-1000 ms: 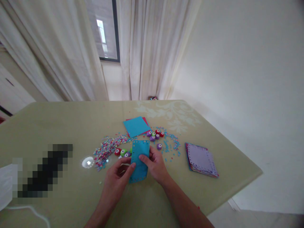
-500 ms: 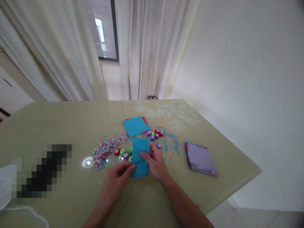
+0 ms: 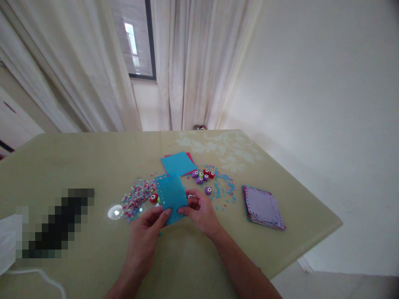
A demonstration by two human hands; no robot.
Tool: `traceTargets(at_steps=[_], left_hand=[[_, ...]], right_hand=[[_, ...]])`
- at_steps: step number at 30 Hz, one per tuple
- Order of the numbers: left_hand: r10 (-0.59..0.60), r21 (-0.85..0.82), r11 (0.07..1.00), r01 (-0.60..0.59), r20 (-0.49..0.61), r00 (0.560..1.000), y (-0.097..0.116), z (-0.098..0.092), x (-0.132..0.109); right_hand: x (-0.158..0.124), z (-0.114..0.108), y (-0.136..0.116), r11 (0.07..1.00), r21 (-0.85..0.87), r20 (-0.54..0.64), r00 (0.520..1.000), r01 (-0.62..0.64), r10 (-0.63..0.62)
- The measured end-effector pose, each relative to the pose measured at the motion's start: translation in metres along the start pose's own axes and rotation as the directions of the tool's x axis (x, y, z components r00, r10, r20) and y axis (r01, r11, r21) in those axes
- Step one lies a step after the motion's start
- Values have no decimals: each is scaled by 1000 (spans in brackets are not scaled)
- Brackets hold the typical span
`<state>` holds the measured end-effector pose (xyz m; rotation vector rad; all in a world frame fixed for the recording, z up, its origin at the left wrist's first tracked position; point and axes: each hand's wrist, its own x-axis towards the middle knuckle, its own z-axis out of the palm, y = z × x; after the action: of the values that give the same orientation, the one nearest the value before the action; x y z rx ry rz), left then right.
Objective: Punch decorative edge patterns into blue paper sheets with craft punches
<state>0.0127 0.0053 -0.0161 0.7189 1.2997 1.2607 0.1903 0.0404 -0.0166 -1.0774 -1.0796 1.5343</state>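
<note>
Between my hands is a blue sheet of paper [image 3: 174,193], tilted above the table, with a row of small punched holes along its left edge. My left hand [image 3: 148,222] pinches the lower left edge, thumb on top. My right hand [image 3: 201,211] grips the lower right edge between thumb and fingers. Partly hidden behind the paper are small red and green pieces [image 3: 153,198], each with a white-and-dark dot, resembling mini craft punches. More red, green and purple punches [image 3: 200,180] stand just beyond my right hand, and a single purple one [image 3: 208,190] sits closer to it.
Paper confetti [image 3: 140,195] lies piled on the left, with blue bits [image 3: 222,187] scattered right. Flat blue and red sheets [image 3: 179,162] lie behind. A stack of hole-edged paper [image 3: 264,207] is at right. At left are a pixelated dark object [image 3: 57,224] and a white cord [image 3: 40,274].
The blue sheet has turned and shifted left, so more of its face shows. My left hand has moved slightly left; my right hand has slid toward the sheet's lower right edge.
</note>
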Motion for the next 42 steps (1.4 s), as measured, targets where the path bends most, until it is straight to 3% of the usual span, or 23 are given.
traceTargets(at_steps=[18, 22, 36, 42], left_hand=[[45, 13, 999, -45, -6, 999, -3, -3, 2], [-2, -39, 999, 4, 54, 999, -1, -1, 3], [27, 97, 995, -32, 53, 998, 0, -1, 2], [57, 72, 995, -61, 67, 996, 0, 1, 0]], right_hand=[[0, -2, 0, 998, -59, 47, 998, 38, -35], [1, -4, 1, 1000, -22, 63, 998, -7, 9], [1, -2, -1, 1000, 21, 96, 995, 13, -15], [0, -3, -4, 997, -68, 100, 995, 33, -26]])
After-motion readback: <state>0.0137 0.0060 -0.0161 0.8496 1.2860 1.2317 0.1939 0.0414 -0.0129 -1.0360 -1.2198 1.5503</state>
